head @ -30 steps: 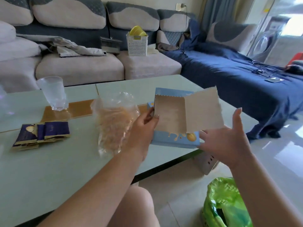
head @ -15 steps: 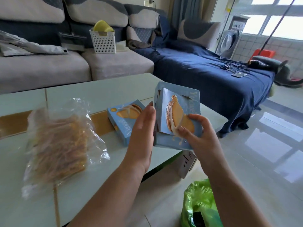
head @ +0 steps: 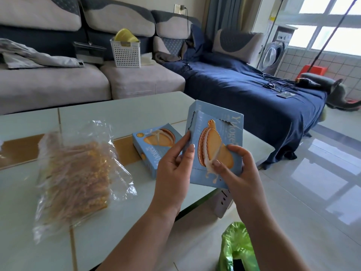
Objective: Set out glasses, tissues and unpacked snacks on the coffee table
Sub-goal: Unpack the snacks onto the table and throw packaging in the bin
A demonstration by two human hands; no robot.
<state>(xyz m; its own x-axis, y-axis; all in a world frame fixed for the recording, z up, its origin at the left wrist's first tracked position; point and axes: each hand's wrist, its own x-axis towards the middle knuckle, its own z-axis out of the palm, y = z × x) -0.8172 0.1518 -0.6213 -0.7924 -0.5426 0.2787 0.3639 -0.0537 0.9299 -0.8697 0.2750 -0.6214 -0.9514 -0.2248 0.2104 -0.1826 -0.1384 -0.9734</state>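
Observation:
I hold a light blue biscuit box (head: 224,133) upright over the near right corner of the coffee table (head: 136,112). Its torn flap lies folded back against its front. My left hand (head: 173,169) pinches the box's left edge. My right hand (head: 238,173) grips its lower right corner, thumb on the printed biscuit. A second, matching box (head: 152,145) lies flat on the table just left of my hands. Further left lies a clear plastic bag of golden-brown snacks (head: 78,173).
A green plastic bag (head: 236,249) sits on the floor at my right. A white power strip (head: 222,204) pokes out under the table edge. Behind the table is a grey sofa (head: 58,83) with a white basket (head: 126,52); a blue-covered chaise (head: 244,90) extends right.
The box's open flap has been folded shut and the box turned so its printed front faces me. The view has swung right, so the glass and dark snack packets have left the frame.

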